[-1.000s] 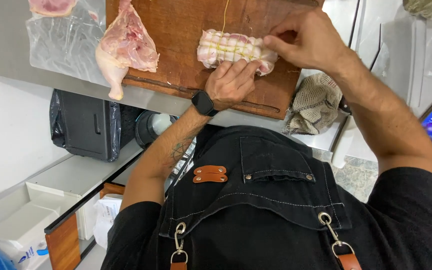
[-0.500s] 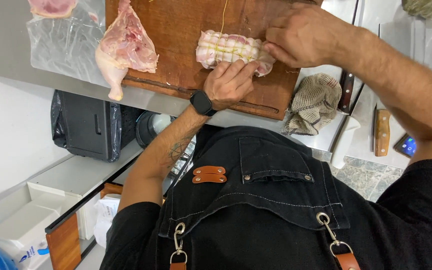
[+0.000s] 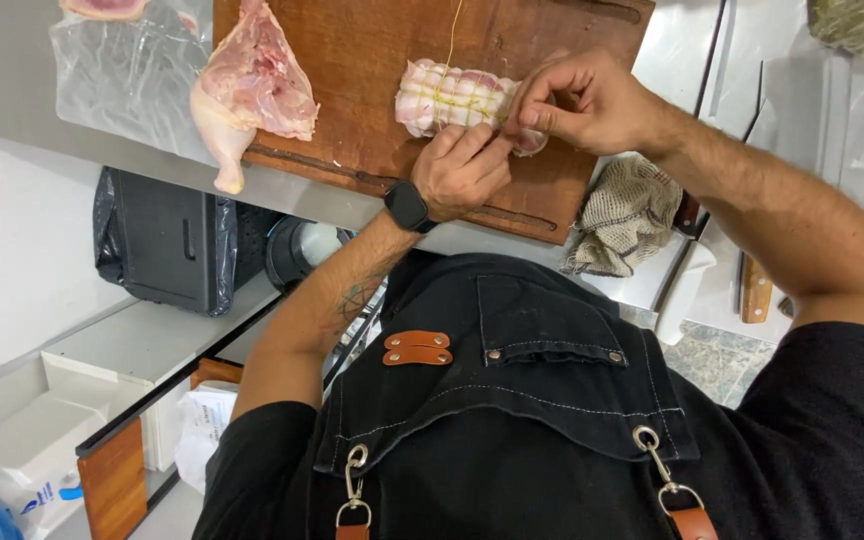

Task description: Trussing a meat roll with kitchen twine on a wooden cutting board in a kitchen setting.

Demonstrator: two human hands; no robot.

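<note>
A rolled piece of raw meat (image 3: 442,97), wound with yellowish twine (image 3: 449,45), lies on a brown wooden cutting board (image 3: 352,60). My left hand (image 3: 462,170), with a black watch at the wrist, presses against the roll's near side and pinches the twine. My right hand (image 3: 577,100) grips the roll's right end, fingers closed on the twine there. The two hands touch each other at the roll. A strand of twine runs from the roll toward the top edge of the view.
A raw chicken leg quarter (image 3: 247,85) lies at the board's left edge, beside clear plastic wrap (image 3: 122,70). A knitted cloth (image 3: 627,215) sits right of the board. Knife handles (image 3: 752,290) lie at right. Below the counter stand a black box (image 3: 157,245) and shelves.
My right hand has shifted slightly left and lower onto the roll's end, and my left hand's fingers have risen to meet it. The camera view also moved a little.
</note>
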